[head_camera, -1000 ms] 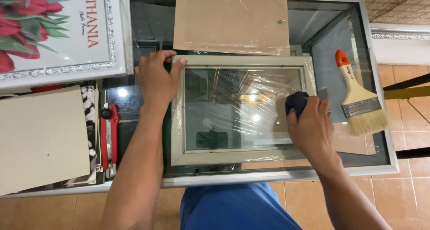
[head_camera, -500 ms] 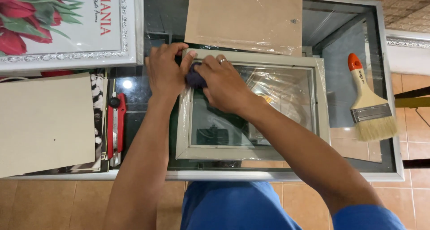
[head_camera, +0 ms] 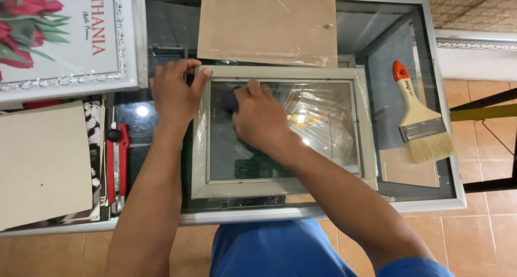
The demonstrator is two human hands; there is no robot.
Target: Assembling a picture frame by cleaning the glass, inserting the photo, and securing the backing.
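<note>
Glass risk under my wiping hand.
My left hand (head_camera: 175, 91) grips the grey frame (head_camera: 280, 185) corner; my right hand (head_camera: 261, 118) presses a dark cloth (head_camera: 229, 100) on its pane (head_camera: 323, 126) — pressing hard could crack it or shift the frame.

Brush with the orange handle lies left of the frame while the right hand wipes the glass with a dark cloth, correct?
Not quite. The head view shows the brush lying right of the frame, not left. The right hand does press a dark cloth on the glass.
</note>
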